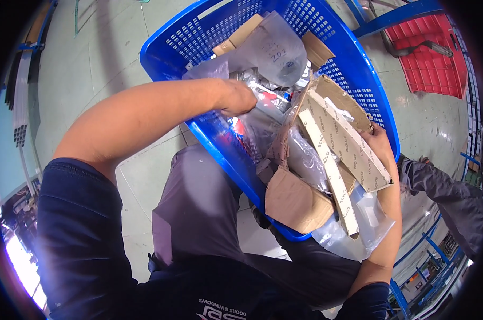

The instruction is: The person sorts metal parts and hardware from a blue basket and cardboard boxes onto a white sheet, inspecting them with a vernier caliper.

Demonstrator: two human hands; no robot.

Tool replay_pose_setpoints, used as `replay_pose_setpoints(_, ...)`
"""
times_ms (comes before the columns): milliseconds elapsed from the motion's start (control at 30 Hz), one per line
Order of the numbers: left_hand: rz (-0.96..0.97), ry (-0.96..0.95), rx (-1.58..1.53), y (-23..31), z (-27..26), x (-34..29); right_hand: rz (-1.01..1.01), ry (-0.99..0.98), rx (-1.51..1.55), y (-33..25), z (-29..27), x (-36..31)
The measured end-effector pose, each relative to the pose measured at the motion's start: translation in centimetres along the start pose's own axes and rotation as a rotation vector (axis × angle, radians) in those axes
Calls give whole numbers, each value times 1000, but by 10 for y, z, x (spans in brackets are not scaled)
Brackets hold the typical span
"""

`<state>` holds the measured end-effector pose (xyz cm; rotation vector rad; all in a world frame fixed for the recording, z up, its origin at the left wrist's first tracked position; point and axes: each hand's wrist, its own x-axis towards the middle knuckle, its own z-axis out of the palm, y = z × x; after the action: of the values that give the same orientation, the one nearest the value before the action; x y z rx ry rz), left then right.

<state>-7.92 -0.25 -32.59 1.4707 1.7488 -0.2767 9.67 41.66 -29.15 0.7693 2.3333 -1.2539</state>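
A large blue plastic basket with perforated walls stands before me, filled with packaging. My left hand reaches over its left rim, fingers curled at a crumpled clear plastic bag; its fingertips are partly hidden. My right hand is at the right side, its fingers closed on the edge of a torn, open cardboard box with printed flaps. Inside the box lies a clear plastic bag of pieces. Another clear bag hangs by my right forearm.
A frosted plastic bag with handwriting and brown cardboard pieces lie at the basket's far end. A red plastic crate is at the far right, beside a blue metal frame. Another person's grey-clad leg shows at right.
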Motion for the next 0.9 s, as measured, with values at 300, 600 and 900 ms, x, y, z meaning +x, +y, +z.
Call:
replay_pose_setpoints(300,96,322,-387,22,-63,38,-1,23,-120,17,-3,12)
replay_pose_setpoints(600,-313,379,-181,-16,-2,135,56,23,381,-12,19,-11)
replay_pose_setpoints(900,-568,556,-1995,22,17,88,463,-100,675,-7,56,-34)
